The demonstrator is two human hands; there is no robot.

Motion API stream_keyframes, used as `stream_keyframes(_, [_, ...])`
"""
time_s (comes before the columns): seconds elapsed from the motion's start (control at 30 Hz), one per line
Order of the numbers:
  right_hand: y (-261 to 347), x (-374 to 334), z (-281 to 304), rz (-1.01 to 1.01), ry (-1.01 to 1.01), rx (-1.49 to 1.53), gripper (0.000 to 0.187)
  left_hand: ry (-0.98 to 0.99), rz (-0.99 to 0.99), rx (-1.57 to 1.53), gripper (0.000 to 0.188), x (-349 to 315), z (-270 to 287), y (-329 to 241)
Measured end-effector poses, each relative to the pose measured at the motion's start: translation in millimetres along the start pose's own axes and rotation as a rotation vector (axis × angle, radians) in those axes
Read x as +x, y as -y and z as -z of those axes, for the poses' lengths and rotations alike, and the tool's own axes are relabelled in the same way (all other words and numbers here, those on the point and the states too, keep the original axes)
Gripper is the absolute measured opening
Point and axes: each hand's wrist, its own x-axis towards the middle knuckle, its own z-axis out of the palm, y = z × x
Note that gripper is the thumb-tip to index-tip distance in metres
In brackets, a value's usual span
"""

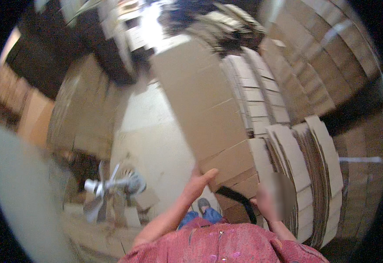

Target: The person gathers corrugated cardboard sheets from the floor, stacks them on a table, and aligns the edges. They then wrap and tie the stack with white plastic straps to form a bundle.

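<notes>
A long brown cardboard sheet (204,96) with crease lines stretches away from my body. My left hand (202,182) grips its near left edge, with the thumb on top and the fingers curled under and hidden. To the right, my right hand (268,204) is beside the near end of the cardboard and the stacked sheets. A blurred oval patch covers part of that hand, so its grip is unclear. Between my hands a black curved band (237,196) lies against brown cardboard.
Several stacks of folded cardboard (303,175) stand close on my right. More cardboard (84,105) leans at the left. A grey pedestal fan (112,186) stands at the lower left, beside the pale floor (150,136). Taller brown cardboard piles (318,57) rise at the far right.
</notes>
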Motion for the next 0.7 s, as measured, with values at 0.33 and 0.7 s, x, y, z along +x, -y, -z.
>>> stream_keyframes(0.33, [47, 19, -59, 0.378, 0.39, 0.098, 0.034, -0.232, -0.616, -0.07, 0.079, -149, 52, -42])
stream_keyframes(0.7, [181, -96, -265, 0.648, 1.006, -0.259, 0.063, -1.156, -0.663, -0.261, 0.07, -357, 161, -2])
